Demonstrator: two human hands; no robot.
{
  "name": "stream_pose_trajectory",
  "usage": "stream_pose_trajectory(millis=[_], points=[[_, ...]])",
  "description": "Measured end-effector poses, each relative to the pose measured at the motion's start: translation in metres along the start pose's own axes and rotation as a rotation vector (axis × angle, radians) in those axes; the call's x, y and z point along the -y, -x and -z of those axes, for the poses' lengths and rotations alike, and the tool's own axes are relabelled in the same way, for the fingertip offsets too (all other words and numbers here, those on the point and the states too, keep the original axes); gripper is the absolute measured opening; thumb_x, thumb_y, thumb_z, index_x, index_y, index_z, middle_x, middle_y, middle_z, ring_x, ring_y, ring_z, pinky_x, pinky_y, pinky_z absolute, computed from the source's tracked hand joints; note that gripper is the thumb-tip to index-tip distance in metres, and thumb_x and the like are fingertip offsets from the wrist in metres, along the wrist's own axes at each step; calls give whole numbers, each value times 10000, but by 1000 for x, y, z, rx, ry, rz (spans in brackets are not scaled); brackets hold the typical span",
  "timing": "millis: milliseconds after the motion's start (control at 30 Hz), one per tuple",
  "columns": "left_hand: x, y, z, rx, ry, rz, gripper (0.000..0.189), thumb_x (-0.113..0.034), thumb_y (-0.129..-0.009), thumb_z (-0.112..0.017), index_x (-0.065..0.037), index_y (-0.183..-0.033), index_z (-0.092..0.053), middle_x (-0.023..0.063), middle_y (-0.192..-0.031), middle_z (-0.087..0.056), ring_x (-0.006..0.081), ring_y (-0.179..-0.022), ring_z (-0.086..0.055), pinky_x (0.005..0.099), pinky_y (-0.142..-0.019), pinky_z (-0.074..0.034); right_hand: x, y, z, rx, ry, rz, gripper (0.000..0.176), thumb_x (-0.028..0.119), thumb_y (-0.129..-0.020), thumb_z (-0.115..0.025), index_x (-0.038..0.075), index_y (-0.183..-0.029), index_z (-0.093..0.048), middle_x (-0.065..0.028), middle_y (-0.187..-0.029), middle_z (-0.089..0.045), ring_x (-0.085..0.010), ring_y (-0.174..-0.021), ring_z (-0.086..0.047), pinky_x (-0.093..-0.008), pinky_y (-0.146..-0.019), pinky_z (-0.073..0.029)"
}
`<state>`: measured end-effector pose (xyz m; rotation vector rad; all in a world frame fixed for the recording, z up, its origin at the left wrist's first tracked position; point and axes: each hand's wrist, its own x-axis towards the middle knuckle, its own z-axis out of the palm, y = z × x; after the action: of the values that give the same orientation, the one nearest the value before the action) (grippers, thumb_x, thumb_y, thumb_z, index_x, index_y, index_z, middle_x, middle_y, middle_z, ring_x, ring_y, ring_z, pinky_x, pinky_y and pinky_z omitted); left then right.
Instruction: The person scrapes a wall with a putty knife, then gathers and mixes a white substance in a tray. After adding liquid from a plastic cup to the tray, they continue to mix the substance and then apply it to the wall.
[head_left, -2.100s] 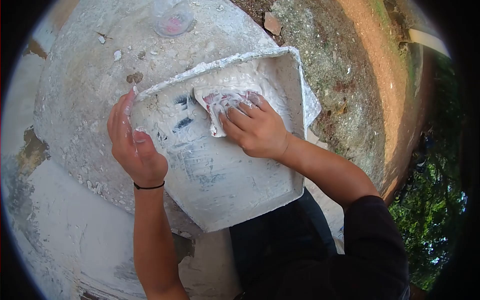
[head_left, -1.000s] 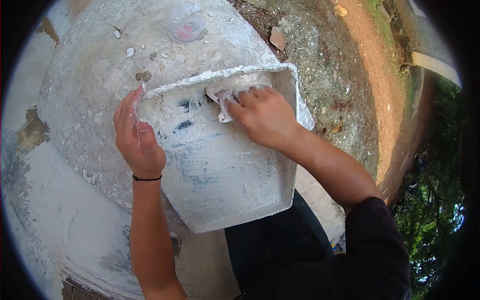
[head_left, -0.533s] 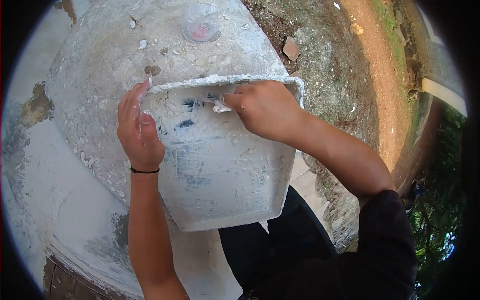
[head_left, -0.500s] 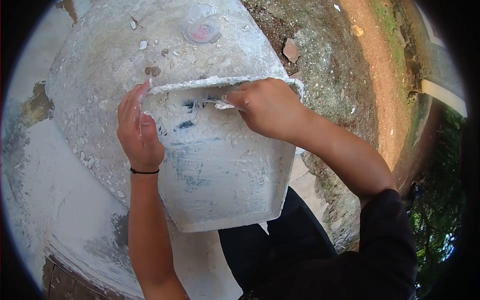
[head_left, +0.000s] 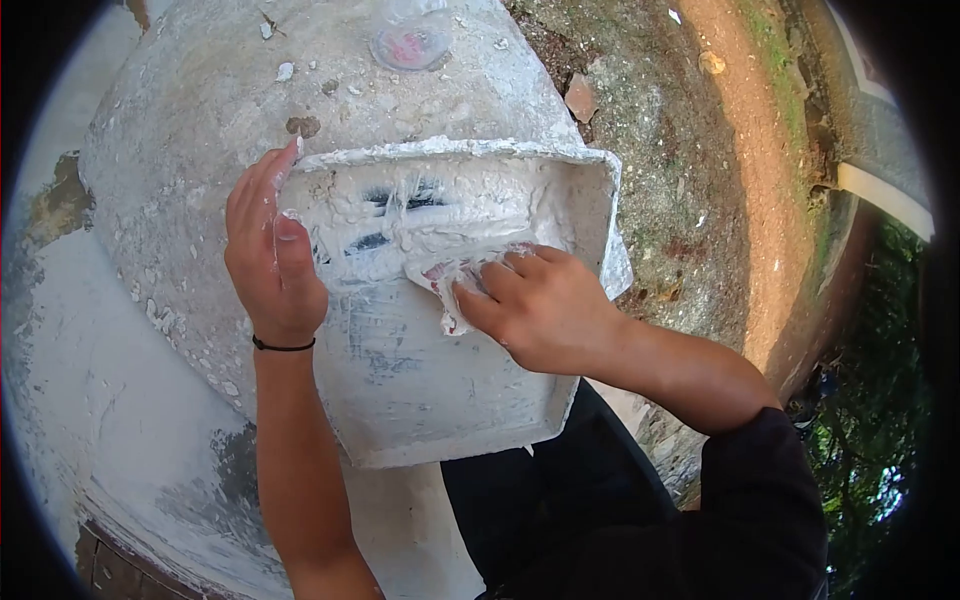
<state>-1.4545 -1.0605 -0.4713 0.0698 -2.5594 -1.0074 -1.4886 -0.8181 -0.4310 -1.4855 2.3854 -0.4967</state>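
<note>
A white tray (head_left: 440, 400), caked with wet white plaster, lies tilted in front of me. My left hand (head_left: 275, 250) grips its left side wall, fingers outside and thumb over the rim. My right hand (head_left: 545, 305) is closed on a thin, flexible-looking scraper (head_left: 450, 285), smeared white with reddish patches; its exact kind is hard to make out. The scraper is over the middle of the tray, just below a ridge of plaster (head_left: 460, 235). Dark streaks of the tray floor show through near the far wall.
Beyond the tray is a pale, plaster-spattered concrete surface (head_left: 220, 160). A clear plastic cup (head_left: 410, 45) with something pink or red in it lies there. A reddish stone shard (head_left: 580, 98) rests on rough ground at right. My legs (head_left: 550, 480) are below the tray.
My right hand has drawn the scraper from the tray's far wall back toward me and turned it, so its smeared face shows. The left hand stays on the left wall.
</note>
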Motion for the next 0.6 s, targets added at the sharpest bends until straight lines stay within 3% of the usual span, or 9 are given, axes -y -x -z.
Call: stream_pose_trajectory(millis=[67, 200, 333, 400, 467, 600], points=[[1, 3, 0, 9, 16, 14, 533, -383, -944, -302, 26, -1142, -582, 203, -1128, -587, 346, -1103, -514, 396, -967, -368, -18, -12, -11, 11, 28, 55, 263, 130, -697, -561, 47, -931, -649, -95, -699, -594, -235, -636, -618, -346, -565, -494], [1, 3, -3, -34, 33, -1, 545, -391, -951, -292, 30, -1127, -590, 206, -1114, -592, 343, -1082, -530, 393, -957, -378, -34, -35, 12, 78, -84, -84, 229, 85, -692, -562, 64, -900, -655, -96, -693, -603, -277, -652, -619, -377, -598, -510], [0, 3, -2, -48, 45, 29, 548, -397, -955, -295, 33, -1114, -595, 206, -1103, -596, 338, -1072, -538, 385, -944, -391, -16, -12, 33, -19, -87, -215, 266, 70, -703, -554, 68, -955, -642, -86, -695, -598, -281, -649, -604, -385, -586, -492], [2, 2, -2, -50, 52, 16, 544, -392, -955, -296, 34, -1113, -595, 206, -1103, -597, 340, -1072, -538, 386, -942, -393, -3, 9, 6, -79, -71, -182, 296, 86, -709, -549, 61, -991, -636, -89, -737, -597, -261, -671, -604, -375, -579, -474], [2, 2, -2, -50, 61, 3, 540, -388, -955, -298, 35, -1113, -594, 207, -1103, -597, 341, -1072, -537, 386, -939, -395, 14, 26, -18, 36, 96, -48, 380, 94, -665, -605, 65, -1042, -641, -114, -875, -623, -257, -752, -608, -356, -595, -456], [2, 2, -1, -51, 91, 10, 528, -369, -955, -293, 37, -1119, -587, 205, -1102, -597, 348, -1077, -531, 394, -939, -393, 32, 39, -32, -45, 89, -142, 407, 117, -671, -578, 67, -1071, -632, -146, -973, -614, -271, -808, -600, -355, -637, -448]])
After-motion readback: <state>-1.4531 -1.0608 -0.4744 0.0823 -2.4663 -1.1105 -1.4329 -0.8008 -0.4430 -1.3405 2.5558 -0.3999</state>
